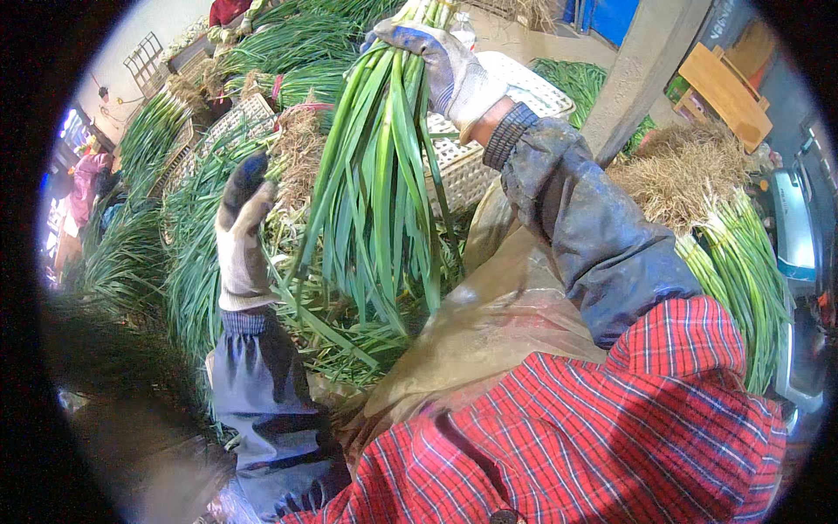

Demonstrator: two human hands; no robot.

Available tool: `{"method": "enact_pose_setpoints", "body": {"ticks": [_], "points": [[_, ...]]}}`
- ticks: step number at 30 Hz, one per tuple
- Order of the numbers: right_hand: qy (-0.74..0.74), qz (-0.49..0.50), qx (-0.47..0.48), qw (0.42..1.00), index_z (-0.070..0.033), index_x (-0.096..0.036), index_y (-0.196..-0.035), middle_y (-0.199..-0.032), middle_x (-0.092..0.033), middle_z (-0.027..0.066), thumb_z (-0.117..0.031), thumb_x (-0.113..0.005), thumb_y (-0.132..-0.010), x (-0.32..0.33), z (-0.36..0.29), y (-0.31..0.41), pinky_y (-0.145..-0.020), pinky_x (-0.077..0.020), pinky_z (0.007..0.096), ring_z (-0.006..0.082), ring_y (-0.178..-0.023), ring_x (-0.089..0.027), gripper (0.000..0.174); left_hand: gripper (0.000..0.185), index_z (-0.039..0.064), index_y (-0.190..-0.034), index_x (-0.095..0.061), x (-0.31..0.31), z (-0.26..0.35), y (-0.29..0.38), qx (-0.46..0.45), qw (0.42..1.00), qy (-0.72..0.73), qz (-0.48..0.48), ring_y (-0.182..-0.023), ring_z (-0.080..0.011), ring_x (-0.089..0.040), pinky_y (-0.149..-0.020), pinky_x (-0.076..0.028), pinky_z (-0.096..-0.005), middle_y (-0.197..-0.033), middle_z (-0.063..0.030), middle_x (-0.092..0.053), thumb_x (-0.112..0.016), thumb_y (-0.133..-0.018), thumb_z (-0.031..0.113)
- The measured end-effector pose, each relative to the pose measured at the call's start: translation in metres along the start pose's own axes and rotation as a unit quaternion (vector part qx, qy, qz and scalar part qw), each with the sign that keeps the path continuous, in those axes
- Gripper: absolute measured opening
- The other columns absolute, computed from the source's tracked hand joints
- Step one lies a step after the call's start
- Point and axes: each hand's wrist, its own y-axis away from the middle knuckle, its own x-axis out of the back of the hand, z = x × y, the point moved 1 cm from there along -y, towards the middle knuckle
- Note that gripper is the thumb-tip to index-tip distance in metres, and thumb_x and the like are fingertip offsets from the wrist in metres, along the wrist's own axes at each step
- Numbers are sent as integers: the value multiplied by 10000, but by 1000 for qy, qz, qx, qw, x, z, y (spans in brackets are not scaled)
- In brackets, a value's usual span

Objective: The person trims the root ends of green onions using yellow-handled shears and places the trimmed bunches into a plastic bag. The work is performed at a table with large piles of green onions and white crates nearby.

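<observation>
My right hand (445,69), in a white and blue work glove, is closed around a bunch of green onions (380,190). The pale stem ends point up past the top of the view, and the long green leaves hang down before me. Lower and to the left, my left hand (245,229) wears a glove with dark fingertips. Its thumb and fingers are apart beside a heap of green onions with brown roots (301,154); no held thing shows in it. Under the hanging bunch lie loose leaves and trimmings (353,347).
White plastic baskets (461,173) stand behind the bunch. More green onions (746,262) lie at the right near a concrete post (645,72) and a wooden bench (727,95). Leafy piles (190,216) cover the left. Other people, partly visible, are at the upper left.
</observation>
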Motion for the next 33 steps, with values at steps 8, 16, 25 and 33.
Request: {"method": "enact_pose_setpoints", "body": {"ticks": [8, 16, 25, 33], "points": [[-210, 28, -57, 976, -56, -659, -903, -867, -652, 32, -165, -614, -801, -26, -6, 9, -732, -503, 275, 134, -783, -630, 156, 225, -19, -879, -649, -49, 5, 29, -13, 972, -234, -32, -641, -55, -518, -611, -434, -211, -753, -6, -626, -722, -762, 159], [191, 48, 39, 980, -34, -653, -1007, -974, -659, 79, -176, -539, -849, -22, -16, 22, -833, -442, 274, 157, -902, -608, 242, 275, -31, -956, -652, -51, 2, 24, -4, 990, -139, -20, -708, -64, -560, -685, -442, -208, -796, -5, -644, -679, -817, 205], [-216, 58, -62, 973, -25, -558, -1129, -1031, -617, 84, -283, -470, -925, 16, -19, 23, -825, -513, 323, 198, -893, -618, 340, 215, -7, -933, -639, -8, -18, 15, 34, 994, 76, 73, -707, -110, -569, -666, -442, -224, -828, -51, -649, -630, -832, 183], [81, 11, 10, 997, -4, -597, -1097, -1050, -620, 66, -332, -462, -934, 18, -53, 28, -876, -459, 263, 139, -976, -583, 391, 752, -28, -1276, -452, 30, 24, 6, -158, 892, -411, 100, -1218, -239, -438, -1035, -322, -338, -1285, -175, -483, -768, -648, 238]]}}
